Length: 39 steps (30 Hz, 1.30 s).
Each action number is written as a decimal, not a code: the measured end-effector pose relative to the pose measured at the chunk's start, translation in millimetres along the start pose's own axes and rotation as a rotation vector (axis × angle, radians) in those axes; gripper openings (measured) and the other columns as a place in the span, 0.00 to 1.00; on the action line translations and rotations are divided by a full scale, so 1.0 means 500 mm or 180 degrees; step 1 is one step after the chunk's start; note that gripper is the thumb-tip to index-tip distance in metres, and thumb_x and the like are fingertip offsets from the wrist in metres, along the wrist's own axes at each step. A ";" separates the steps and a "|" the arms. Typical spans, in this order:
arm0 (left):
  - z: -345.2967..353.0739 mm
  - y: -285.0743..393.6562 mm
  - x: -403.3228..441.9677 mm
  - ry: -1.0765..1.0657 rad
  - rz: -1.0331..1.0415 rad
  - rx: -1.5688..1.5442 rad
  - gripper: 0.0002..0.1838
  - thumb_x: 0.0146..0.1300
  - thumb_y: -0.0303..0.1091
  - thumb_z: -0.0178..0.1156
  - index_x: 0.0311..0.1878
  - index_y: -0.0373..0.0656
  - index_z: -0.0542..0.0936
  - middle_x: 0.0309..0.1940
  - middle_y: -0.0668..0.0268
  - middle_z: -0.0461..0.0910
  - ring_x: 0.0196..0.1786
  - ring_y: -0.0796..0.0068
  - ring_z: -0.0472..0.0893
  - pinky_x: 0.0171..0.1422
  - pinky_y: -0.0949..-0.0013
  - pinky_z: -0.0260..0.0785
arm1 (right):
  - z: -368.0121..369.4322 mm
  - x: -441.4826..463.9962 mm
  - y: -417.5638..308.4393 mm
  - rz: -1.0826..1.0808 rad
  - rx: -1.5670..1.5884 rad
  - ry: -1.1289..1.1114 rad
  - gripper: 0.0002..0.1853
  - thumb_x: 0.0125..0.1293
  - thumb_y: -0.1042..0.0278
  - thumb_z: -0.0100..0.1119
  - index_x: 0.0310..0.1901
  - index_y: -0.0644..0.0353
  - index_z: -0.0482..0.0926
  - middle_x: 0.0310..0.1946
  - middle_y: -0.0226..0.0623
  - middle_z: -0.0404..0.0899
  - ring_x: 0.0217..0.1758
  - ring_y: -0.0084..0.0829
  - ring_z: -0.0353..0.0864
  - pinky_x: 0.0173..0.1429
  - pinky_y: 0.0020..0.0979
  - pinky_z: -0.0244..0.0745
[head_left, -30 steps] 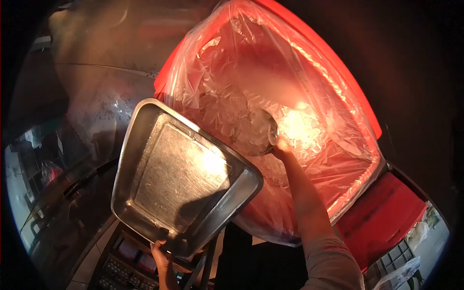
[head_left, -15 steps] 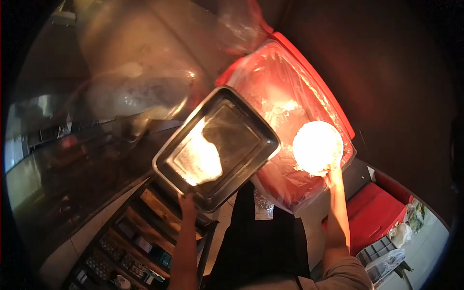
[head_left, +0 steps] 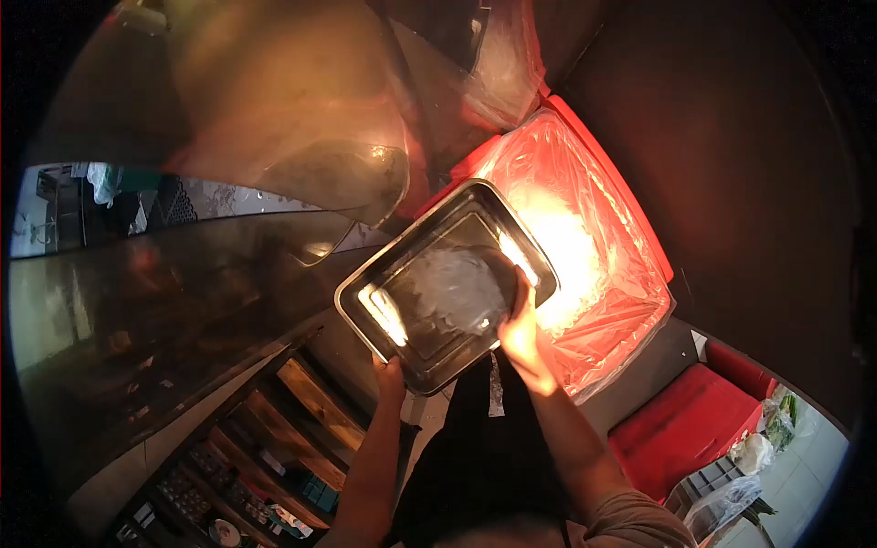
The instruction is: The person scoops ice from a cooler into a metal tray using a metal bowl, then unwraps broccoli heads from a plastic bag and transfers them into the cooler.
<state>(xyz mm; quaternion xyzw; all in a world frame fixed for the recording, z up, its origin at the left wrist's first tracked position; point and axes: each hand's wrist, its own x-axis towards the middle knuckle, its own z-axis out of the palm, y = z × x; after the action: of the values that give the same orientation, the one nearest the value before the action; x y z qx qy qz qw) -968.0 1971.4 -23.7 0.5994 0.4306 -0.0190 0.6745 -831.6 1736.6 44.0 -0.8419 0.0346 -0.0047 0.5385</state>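
A dark rectangular metal tray (head_left: 470, 217) is held tilted in front of me. My left hand (head_left: 389, 376) grips its lower left edge, the fingers partly hidden behind the rim. Over the tray, my right hand (head_left: 521, 327) is closed around the side of what looks like a round bowl (head_left: 501, 265), dark at its edge. Whitish, flaky stuff (head_left: 452, 290) shows there; whether it lies in the bowl or on the tray, I cannot tell. Behind the tray stands a red bin (head_left: 630, 205) lined with clear plastic, brightly lit inside.
At lower right sit a red box (head_left: 685, 429) and a grey crate (head_left: 708, 484) with plastic bags and greens. A dark rack with wooden slats (head_left: 315, 402) stands at lower left. A shiny metal surface (head_left: 183, 301) runs along the left, and a dark wall (head_left: 731, 164) rises on the right.
My right hand has moved left with the round bowl, from over the lined bin to over the tray. The tray has shifted a little right.
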 end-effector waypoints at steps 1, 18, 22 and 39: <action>-0.006 -0.010 0.007 0.0101 -0.0132 0.0012 0.20 0.51 0.20 0.48 0.50 0.38 0.66 0.35 0.65 0.72 0.33 0.76 0.72 0.38 0.71 0.67 | -0.007 0.017 -0.036 -0.0209 0.0033 -0.0054 0.38 0.42 0.90 0.37 0.63 0.66 0.52 0.61 0.53 0.54 0.65 0.45 0.55 0.67 0.36 0.51; -0.055 -0.016 0.058 0.0398 -0.0839 0.0486 0.27 0.43 0.22 0.52 0.52 0.37 0.67 0.44 0.55 0.70 0.41 0.59 0.74 0.49 0.60 0.67 | -0.141 0.017 0.689 0.2744 -0.1923 0.1654 0.40 0.50 0.77 0.55 0.65 0.54 0.49 0.56 0.57 0.54 0.54 0.53 0.64 0.57 0.42 0.62; -0.111 -0.026 0.080 -0.0738 0.0568 0.2750 0.31 0.44 0.24 0.50 0.57 0.42 0.62 0.44 0.58 0.69 0.42 0.59 0.74 0.43 0.59 0.71 | -0.025 0.026 0.793 0.2260 -0.1145 0.1616 0.42 0.45 0.77 0.51 0.65 0.54 0.48 0.51 0.52 0.60 0.51 0.49 0.66 0.51 0.38 0.66; -0.004 -0.011 0.058 0.0632 -0.0785 0.0360 0.28 0.42 0.21 0.48 0.53 0.43 0.65 0.38 0.64 0.70 0.37 0.67 0.73 0.42 0.66 0.71 | 0.176 0.103 0.878 0.3184 0.3216 0.0669 0.21 0.51 0.78 0.52 0.49 0.58 0.65 0.33 0.40 0.73 0.30 0.36 0.75 0.35 0.40 0.73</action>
<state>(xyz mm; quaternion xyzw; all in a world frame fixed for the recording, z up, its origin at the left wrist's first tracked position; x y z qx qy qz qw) -954.1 1985.7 -45.5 0.5779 0.5637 -0.0665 0.5864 -799.7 1629.8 -392.5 -0.3682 0.4615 0.1463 0.7938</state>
